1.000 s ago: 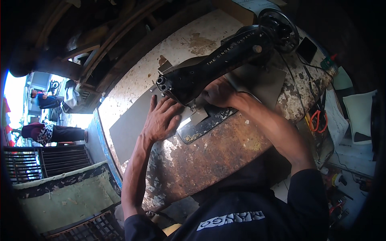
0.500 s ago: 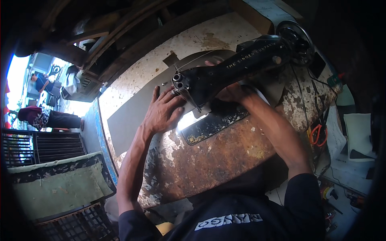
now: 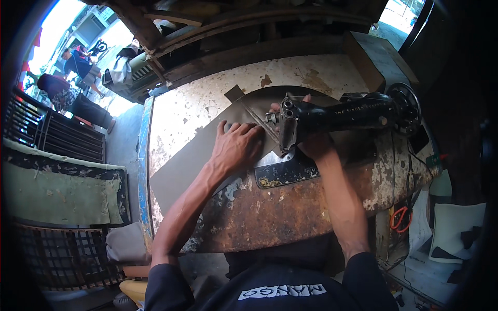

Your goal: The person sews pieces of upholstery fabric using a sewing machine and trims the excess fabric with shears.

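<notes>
A black sewing machine (image 3: 337, 119) stands on the worn table (image 3: 270, 217). Under its head lies grey-brown sheet material (image 3: 181, 166) with a darker strip (image 3: 233, 94) at its far edge. My left hand (image 3: 236, 145) rests on the sheet left of the needle area, its bent fingers slightly apart and pressing flat. My right hand (image 3: 316, 145) reaches under the machine's arm; its fingertips show beyond the machine head, stretched out, and the rest is mostly hidden. A shiny metal plate (image 3: 275, 159) shows between both hands.
Orange-handled scissors (image 3: 399, 220) are at the right edge. A cardboard box (image 3: 363, 62) stands behind the machine. Left are a green-grey padded panel (image 3: 57, 192), dark metal bars (image 3: 67, 145) and two people (image 3: 72, 62) (image 3: 62, 96) outside. A white pad (image 3: 451, 233) lies lower right.
The view has turned and shifted, so the table sits more level. My left fingers are more bent, and my right fingertips reach further out beyond the machine.
</notes>
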Motion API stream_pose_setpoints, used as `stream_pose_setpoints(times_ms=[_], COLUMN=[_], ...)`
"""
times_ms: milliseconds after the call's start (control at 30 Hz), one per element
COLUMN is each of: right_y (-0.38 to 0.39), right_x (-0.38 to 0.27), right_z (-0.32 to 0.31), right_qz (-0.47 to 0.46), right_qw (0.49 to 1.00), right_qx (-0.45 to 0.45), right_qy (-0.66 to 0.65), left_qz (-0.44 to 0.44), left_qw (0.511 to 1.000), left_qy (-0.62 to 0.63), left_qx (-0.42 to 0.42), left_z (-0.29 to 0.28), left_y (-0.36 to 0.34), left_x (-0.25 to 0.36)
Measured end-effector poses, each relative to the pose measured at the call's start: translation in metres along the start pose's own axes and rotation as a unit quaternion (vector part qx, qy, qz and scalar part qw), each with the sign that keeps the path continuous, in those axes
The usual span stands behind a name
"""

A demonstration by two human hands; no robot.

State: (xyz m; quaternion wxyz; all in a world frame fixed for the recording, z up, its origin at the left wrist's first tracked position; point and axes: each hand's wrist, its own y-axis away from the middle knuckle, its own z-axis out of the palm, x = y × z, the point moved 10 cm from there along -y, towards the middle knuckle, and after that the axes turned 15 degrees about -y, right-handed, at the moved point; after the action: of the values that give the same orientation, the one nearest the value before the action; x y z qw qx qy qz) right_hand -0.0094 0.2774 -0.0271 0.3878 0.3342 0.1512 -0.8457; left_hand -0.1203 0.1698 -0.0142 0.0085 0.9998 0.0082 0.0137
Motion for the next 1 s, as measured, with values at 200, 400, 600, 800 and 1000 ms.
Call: stream_pose_setpoints(times_ms=[200, 400, 600, 800, 1000], right_y=[0.004, 0.075, 0.165, 0.203, 0.148], right_x=[0.005, -0.01, -0.055, -0.202, -0.431], right_z=[0.006, -0.058, -0.03, -0.009, -0.076], right_qz=[0.025, 0.034, 0.029, -0.245, -0.342], right_qw=[0.99, 0.937, 0.933, 0.833, 0.462], right_qx=[-0.114, 0.073, 0.141, 0.26, 0.349], right_qy=[-0.077, 0.341, 0.329, 0.422, 0.74], left_qz=[-0.065, -0.219, -0.243, -0.215, -0.104], left_qw=[0.995, 0.975, 0.968, 0.974, 0.985], left_qy=[-0.008, -0.036, -0.054, -0.059, 0.012], left_qx=[0.075, 0.005, -0.006, 0.042, 0.136], left_z=[0.013, 0.025, 0.011, 0.0, 0.003], left_y=[0.008, 0.085, 0.128, 0.103, 0.043], left_x=[-0.035, -0.024, 0.008, 0.005, -0.001])
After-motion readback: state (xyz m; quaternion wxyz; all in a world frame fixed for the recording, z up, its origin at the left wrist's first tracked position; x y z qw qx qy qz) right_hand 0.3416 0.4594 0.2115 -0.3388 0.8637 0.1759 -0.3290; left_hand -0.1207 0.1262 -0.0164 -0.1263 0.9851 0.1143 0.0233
